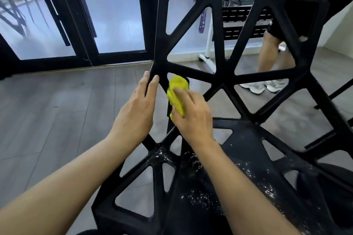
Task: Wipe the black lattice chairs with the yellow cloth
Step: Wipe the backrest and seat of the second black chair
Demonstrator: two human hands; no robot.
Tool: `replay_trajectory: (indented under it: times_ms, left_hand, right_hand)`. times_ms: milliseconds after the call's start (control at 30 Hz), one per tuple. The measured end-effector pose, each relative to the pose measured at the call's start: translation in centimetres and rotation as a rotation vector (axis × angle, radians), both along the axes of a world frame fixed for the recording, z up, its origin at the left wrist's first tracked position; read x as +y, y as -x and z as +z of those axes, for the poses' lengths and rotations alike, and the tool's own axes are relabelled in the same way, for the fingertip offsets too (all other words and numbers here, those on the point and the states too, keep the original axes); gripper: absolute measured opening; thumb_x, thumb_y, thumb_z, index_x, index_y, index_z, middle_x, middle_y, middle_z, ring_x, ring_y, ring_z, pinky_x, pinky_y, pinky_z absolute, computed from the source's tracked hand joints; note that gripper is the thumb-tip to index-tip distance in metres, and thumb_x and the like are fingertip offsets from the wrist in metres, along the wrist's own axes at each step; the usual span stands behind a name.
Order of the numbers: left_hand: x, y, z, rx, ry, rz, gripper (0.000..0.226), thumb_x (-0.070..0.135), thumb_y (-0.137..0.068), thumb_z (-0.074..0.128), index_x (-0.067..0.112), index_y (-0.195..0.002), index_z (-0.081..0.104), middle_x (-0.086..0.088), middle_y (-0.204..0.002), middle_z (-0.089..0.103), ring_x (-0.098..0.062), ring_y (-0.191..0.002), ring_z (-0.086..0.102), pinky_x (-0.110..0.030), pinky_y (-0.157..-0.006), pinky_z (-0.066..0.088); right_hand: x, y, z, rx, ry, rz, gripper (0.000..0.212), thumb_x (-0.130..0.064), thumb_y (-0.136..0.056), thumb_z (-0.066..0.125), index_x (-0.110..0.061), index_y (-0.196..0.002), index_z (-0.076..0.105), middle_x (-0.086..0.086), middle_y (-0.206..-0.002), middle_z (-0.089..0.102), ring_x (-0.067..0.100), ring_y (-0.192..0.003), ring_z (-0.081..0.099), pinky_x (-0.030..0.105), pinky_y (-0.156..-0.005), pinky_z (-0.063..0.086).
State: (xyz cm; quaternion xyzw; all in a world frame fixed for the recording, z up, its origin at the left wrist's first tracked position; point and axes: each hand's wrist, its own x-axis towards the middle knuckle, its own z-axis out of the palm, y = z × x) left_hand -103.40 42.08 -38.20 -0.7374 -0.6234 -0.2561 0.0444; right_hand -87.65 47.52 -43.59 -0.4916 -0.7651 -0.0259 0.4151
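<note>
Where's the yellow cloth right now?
In the head view, centre frame: the yellow cloth is gripped by the right hand against the lower left strut of the black lattice chair back, beside the left hand.

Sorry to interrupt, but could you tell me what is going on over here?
A person is cleaning a black lattice chair. The right hand grips a yellow cloth pressed against a lower strut of the backrest, while the left hand steadies the backrest's edge. White specks dot the seat.
</note>
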Motion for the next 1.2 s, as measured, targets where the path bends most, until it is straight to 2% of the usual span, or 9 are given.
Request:
replay_trajectory:
  times_ms: [67,200,333,433,533,633,867,1067,1200]
  left_hand:
    - [0.1,0.0,-0.1,-0.028,-0.035,0.001,0.086,-0.021,-0.079,0.046,0.009,-0.155,0.022,-0.010,-0.165,0.014,-0.029,-0.147,0.031,-0.040,-0.098,0.053]
    - [0.1,0.2,-0.2,-0.023,-0.058,-0.012,0.083,-0.021,-0.078,0.047,0.009,-0.152,0.027,-0.012,-0.164,0.016,-0.030,-0.147,0.031,-0.038,-0.101,0.051]
    - [0.1,-0.2,0.1,0.043,-0.048,0.007,0.076,-0.019,-0.081,0.051,0.009,-0.149,0.033,-0.015,-0.163,0.018,-0.036,-0.140,0.041,-0.039,-0.092,0.053]
    - [-0.2,-0.1,0.4,0.124,-0.052,0.072,0.071,-0.018,-0.080,0.054,0.007,-0.146,0.039,-0.019,-0.161,0.022,-0.040,-0.141,0.035,-0.048,-0.103,0.048]
    - [0.3,-1.5,0.5,0.287,-0.173,0.113,0.060,-0.011,-0.078,0.057,0.004,-0.135,0.051,-0.020,-0.156,0.033,-0.043,-0.141,0.033,-0.054,-0.110,0.037]
    - [2.4,-5.7,-0.3,0.326,-0.261,-0.058,0.048,-0.004,-0.076,0.058,0.004,-0.124,0.058,-0.019,-0.140,0.051,-0.041,-0.126,0.050,-0.048,-0.101,0.043]
    - [8.4,-9.5,-5.9,0.569,0.157,-0.028,0.040,0.019,-0.098,0.035,0.006,-0.136,0.038,-0.007,-0.121,0.060,-0.028,-0.121,0.052,-0.038,-0.120,0.019]
    - [9.0,-9.4,-7.1,0.589,0.121,-0.001,0.040,0.020,-0.099,0.035,0.004,-0.135,0.040,-0.003,-0.112,0.061,-0.025,-0.116,0.054,-0.040,-0.124,0.004]
    - [9.1,-9.6,-7.3,0.618,0.136,0.011,0.041,0.022,-0.099,0.033,0.003,-0.136,0.040,-0.003,-0.114,0.057,-0.025,-0.118,0.052,-0.043,-0.124,0.001]
  right_hand:
    - [0.2,1.5,-0.2,-0.116,0.008,0.035,0.057,-0.025,-0.086,0.067,-0.023,-0.141,0.052,0.003,-0.133,0.056,0.025,-0.109,0.053,0.043,-0.090,0.047]
    - [0.2,1.6,-1.5,-0.183,0.110,-0.082,0.063,-0.027,-0.090,0.066,-0.024,-0.149,0.043,-0.001,-0.137,0.054,0.024,-0.111,0.052,0.042,-0.087,0.044]
    - [-0.2,0.8,-0.8,-0.379,0.162,-0.210,0.039,-0.033,-0.093,0.059,-0.022,-0.130,0.055,-0.001,-0.122,0.059,0.025,-0.107,0.053,0.040,-0.084,0.042]
    - [-0.6,-0.9,-0.3,-0.532,0.290,-0.196,0.021,-0.028,-0.096,0.052,-0.019,-0.113,0.060,0.002,-0.119,0.058,0.026,-0.111,0.051,0.042,-0.088,0.039]
    - [-0.8,-5.1,0.0,-0.407,0.223,-0.211,0.025,-0.033,-0.093,0.056,-0.020,-0.113,0.061,0.002,-0.110,0.058,0.027,-0.104,0.053,0.041,-0.082,0.041]
    - [0.5,-9.9,0.7,-0.290,-0.048,-0.377,0.047,-0.032,-0.086,0.063,-0.020,-0.130,0.058,0.005,-0.116,0.059,0.030,-0.099,0.054,0.043,-0.077,0.044]
    - [5.0,-12.8,-0.3,-0.723,-0.046,-0.407,0.071,-0.022,-0.091,0.057,-0.019,-0.155,0.028,0.004,-0.148,0.039,0.031,-0.109,0.049,0.048,-0.087,0.042]
    - [3.9,-14.3,-1.7,-0.837,0.029,-0.425,0.062,-0.014,-0.090,0.049,-0.013,-0.151,0.034,0.005,-0.131,0.049,0.030,-0.106,0.052,0.045,-0.080,0.040]
    - [2.4,-16.1,-3.1,-0.728,0.243,-0.454,0.039,-0.027,-0.095,0.054,-0.022,-0.134,0.052,-0.002,-0.125,0.055,0.027,-0.110,0.052,0.044,-0.085,0.044]
